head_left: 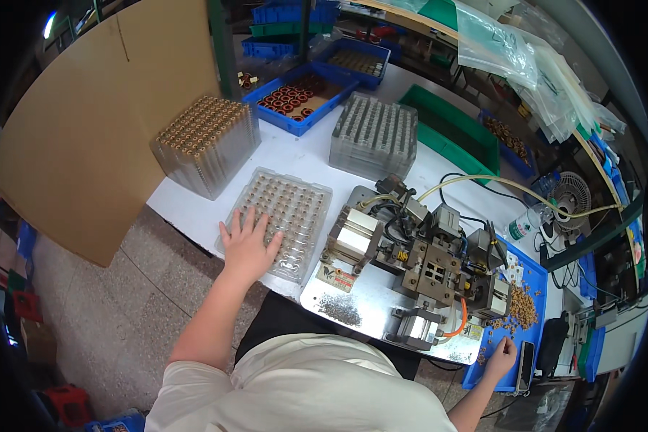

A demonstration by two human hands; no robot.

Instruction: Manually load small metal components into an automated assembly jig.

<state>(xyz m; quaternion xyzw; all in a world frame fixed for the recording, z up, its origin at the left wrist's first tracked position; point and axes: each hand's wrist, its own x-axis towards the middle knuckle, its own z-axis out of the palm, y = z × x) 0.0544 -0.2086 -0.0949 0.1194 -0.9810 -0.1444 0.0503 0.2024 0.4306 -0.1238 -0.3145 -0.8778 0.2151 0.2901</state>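
My left hand (247,248) lies with fingers spread on a transparent plastic tray (311,194) at the table's front left. Rows of small copper-coloured parts fill many of the tray's pockets. At the lower right, my right hand (505,354) hovers over the near part of a blue tray (538,288), its fingers curled together. Whatever they pinch is hidden or too small to name. A heap of small copper-coloured parts (523,308) lies in that blue tray. Between my hands stands a metal bench machine (432,270) with several clamping blocks, cables and an orange hose.
Behind the left tray stand a stack of filled transparent trays (209,162) and another tray stack (374,137). A blue bin of red-and-black rings (288,97) and a green bin (450,133) sit farther back. A phone (525,366), bottle (524,225) and fan (572,194) are at right; cardboard (86,144) rises at left.
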